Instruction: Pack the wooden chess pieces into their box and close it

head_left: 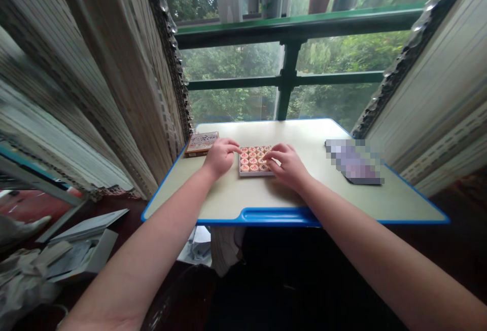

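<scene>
A shallow white box [255, 174] holds rows of round Chinese chess pieces [254, 154] with red and black characters, in front of me on the small table. My left hand [221, 157] is at the box's left side, its index finger stretched to the upper left corner and the other fingers loosely bent. Over the right-hand pieces lies my right hand [287, 165], fingers apart and tips touching or just above them. It covers part of that side. Neither hand visibly holds a piece.
A printed box lid [201, 143] lies at the table's left edge. A pixelated flat item [354, 161] rests on the right. The table [213, 199] has a blue rim and stands against a window with green bars [289, 82]. Curtains hang on both sides; an open box [85, 255] sits lower left.
</scene>
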`<action>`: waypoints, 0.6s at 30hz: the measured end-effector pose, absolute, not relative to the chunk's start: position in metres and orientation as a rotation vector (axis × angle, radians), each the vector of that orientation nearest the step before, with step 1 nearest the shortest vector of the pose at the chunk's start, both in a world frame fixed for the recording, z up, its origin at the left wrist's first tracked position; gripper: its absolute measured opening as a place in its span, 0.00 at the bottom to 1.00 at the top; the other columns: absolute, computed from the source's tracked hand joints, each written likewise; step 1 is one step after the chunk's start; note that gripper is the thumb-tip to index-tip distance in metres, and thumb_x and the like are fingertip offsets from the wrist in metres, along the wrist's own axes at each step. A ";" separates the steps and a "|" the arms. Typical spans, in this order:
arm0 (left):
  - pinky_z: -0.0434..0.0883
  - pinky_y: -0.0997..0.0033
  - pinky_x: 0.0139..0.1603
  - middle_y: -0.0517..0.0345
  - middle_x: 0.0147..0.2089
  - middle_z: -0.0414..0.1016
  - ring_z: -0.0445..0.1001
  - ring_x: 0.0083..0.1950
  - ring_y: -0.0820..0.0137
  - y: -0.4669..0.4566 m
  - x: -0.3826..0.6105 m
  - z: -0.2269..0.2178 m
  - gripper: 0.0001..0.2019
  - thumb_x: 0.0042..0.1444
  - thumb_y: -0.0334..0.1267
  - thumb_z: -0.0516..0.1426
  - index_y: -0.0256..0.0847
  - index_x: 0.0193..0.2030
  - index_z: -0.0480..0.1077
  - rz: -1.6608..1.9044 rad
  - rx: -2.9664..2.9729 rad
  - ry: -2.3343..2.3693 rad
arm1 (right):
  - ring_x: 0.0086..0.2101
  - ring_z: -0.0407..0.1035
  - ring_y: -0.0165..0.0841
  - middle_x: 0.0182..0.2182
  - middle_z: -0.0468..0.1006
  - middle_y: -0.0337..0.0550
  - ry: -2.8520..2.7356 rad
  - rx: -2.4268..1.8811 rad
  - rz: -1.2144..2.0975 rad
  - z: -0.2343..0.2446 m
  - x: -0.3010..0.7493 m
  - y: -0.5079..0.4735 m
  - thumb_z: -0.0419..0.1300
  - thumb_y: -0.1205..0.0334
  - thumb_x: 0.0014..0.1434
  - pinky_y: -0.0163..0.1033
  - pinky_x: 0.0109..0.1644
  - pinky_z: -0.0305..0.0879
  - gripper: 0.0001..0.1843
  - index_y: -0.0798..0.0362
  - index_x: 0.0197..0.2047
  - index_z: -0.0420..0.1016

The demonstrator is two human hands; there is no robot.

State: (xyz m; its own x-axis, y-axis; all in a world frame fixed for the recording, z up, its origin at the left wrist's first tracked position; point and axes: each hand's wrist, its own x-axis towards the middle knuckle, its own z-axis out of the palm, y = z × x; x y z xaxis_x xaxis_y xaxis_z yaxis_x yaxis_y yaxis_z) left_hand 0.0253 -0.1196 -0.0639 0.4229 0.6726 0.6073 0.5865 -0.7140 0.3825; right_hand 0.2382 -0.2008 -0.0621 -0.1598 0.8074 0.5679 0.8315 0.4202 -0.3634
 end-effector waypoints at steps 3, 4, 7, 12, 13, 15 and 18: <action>0.68 0.62 0.53 0.56 0.38 0.77 0.71 0.44 0.66 -0.124 0.026 -0.069 0.17 0.48 0.24 0.49 0.41 0.32 0.79 1.162 2.584 1.066 | 0.38 0.66 0.37 0.36 0.73 0.47 -2.070 -1.355 -0.026 -0.049 0.232 -0.189 0.56 0.67 0.54 0.45 0.49 0.62 0.12 0.50 0.32 0.81; 0.68 0.61 0.53 0.55 0.39 0.77 0.71 0.45 0.66 -0.125 0.027 -0.069 0.17 0.48 0.25 0.50 0.41 0.33 0.79 1.164 2.588 1.047 | 0.38 0.66 0.37 0.35 0.73 0.46 -2.104 -1.339 -0.010 -0.044 0.231 -0.184 0.56 0.68 0.53 0.45 0.49 0.63 0.11 0.50 0.31 0.81; 0.68 0.60 0.54 0.54 0.40 0.76 0.70 0.46 0.64 -0.128 0.030 -0.070 0.15 0.49 0.27 0.51 0.41 0.33 0.79 1.173 2.593 1.005 | 0.37 0.65 0.37 0.34 0.73 0.47 -2.124 -1.258 -0.006 -0.038 0.230 -0.174 0.56 0.69 0.52 0.45 0.48 0.63 0.12 0.51 0.30 0.81; 0.67 0.59 0.54 0.54 0.40 0.75 0.69 0.46 0.64 -0.134 0.031 -0.069 0.11 0.50 0.29 0.54 0.41 0.33 0.79 1.148 2.576 0.961 | 0.37 0.66 0.37 0.33 0.72 0.46 -2.121 -1.223 0.060 -0.048 0.234 -0.177 0.56 0.67 0.53 0.45 0.46 0.65 0.11 0.52 0.32 0.81; 0.67 0.59 0.55 0.54 0.40 0.75 0.69 0.47 0.64 -0.135 0.031 -0.068 0.11 0.50 0.31 0.55 0.42 0.33 0.79 1.139 2.579 0.945 | 0.38 0.66 0.37 0.34 0.72 0.47 -2.129 -1.230 0.084 -0.050 0.235 -0.179 0.56 0.67 0.53 0.45 0.46 0.64 0.11 0.52 0.32 0.81; 0.66 0.59 0.56 0.55 0.41 0.75 0.69 0.48 0.64 -0.137 0.032 -0.068 0.09 0.51 0.33 0.56 0.43 0.34 0.79 1.119 2.591 0.918 | 0.39 0.66 0.38 0.35 0.72 0.48 -2.140 -1.239 0.108 -0.051 0.237 -0.183 0.56 0.65 0.54 0.46 0.48 0.64 0.11 0.52 0.34 0.81; 0.66 0.59 0.56 0.54 0.42 0.75 0.69 0.48 0.64 -0.138 0.033 -0.067 0.09 0.52 0.33 0.56 0.42 0.35 0.79 1.097 2.596 0.912 | 0.40 0.65 0.39 0.37 0.72 0.49 -2.167 -1.249 0.113 -0.051 0.237 -0.183 0.56 0.64 0.55 0.47 0.49 0.63 0.12 0.52 0.36 0.81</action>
State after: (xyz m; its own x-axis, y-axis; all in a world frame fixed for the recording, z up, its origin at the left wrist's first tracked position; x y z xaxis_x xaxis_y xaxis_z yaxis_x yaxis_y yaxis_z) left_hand 0.0335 -0.1379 -0.0669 0.5399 0.6014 0.5888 0.4691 -0.7959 0.3828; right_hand 0.2367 -0.1834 -0.0511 -0.3543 0.8056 0.4748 0.7518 0.5473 -0.3676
